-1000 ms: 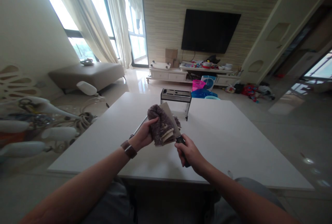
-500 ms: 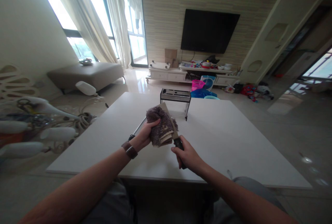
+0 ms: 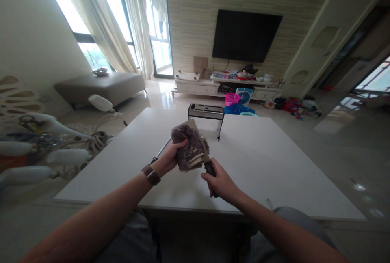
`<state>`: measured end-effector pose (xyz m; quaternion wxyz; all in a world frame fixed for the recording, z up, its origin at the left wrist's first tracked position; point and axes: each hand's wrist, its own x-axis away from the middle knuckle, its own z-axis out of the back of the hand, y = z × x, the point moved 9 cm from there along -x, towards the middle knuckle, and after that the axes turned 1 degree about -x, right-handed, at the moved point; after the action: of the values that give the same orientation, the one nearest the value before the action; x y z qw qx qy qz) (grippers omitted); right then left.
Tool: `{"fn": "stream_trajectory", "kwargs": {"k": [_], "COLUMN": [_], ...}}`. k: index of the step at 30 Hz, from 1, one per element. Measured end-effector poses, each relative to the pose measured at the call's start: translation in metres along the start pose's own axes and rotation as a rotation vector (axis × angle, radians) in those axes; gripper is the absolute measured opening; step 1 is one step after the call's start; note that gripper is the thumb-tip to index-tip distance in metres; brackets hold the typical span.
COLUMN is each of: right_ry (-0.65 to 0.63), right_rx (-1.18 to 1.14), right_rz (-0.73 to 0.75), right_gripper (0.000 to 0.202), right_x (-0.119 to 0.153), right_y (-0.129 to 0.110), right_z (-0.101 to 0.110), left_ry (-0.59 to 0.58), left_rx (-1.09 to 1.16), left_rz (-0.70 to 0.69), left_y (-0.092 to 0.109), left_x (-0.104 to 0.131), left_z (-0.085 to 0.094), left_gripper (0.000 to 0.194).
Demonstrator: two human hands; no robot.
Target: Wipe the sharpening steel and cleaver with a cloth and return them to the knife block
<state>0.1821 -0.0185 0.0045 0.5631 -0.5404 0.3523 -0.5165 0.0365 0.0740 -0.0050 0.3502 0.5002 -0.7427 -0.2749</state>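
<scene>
My left hand (image 3: 170, 156) grips a folded brown-purple cloth (image 3: 186, 147), thumb on top. The cloth lies against the blade of a knife (image 3: 199, 139), covering part of it. Around the knife's black handle my right hand (image 3: 219, 180) is closed, and the blade points up and away from me. Both are held above a white table (image 3: 258, 161). Behind them stands a knife block (image 3: 206, 112) with a slotted dark top and clear sides. Left of the cloth, a long thin metal tool (image 3: 164, 148) with a dark handle lies partly hidden by my left hand and wrist.
Beyond the table are a pink basket (image 3: 232, 100), a blue plastic item (image 3: 239, 109) and a low TV cabinet (image 3: 198, 87) with boxes and dishes. A chandelier-like tangle of white lamp shades (image 3: 68, 156) lies on the floor at left. A bench (image 3: 106, 86) stands by the window.
Almost nothing differs; both hands, the cloth and the knife keep nearly the same place, with only a slight shift.
</scene>
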Motion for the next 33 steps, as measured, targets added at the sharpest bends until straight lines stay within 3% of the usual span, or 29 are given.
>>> {"fn": "stream_trajectory", "kwargs": {"k": [10, 24, 27, 33], "right_ry": [0.004, 0.005, -0.030, -0.217], "right_rx": [0.008, -0.009, -0.142, -0.601], "right_rz": [0.006, -0.017, -0.043, -0.213], "right_gripper": [0.022, 0.024, 0.028, 0.035], "right_x": [-0.002, -0.002, -0.002, -0.001], "right_y": [0.010, 0.007, 0.006, 0.010], "right_z": [0.001, 0.001, -0.003, -0.023], "left_ry": [-0.008, 0.007, 0.001, 0.004], "left_rx": [0.028, 0.025, 0.043, 0.093], "left_rz": [0.003, 0.020, 0.041, 0.065], "left_y": [0.000, -0.002, -0.002, 0.004], "left_x": [0.000, 0.001, 0.002, 0.001], "left_z": [-0.001, -0.001, -0.002, -0.003], "left_gripper": [0.028, 0.029, 0.031, 0.036]}}
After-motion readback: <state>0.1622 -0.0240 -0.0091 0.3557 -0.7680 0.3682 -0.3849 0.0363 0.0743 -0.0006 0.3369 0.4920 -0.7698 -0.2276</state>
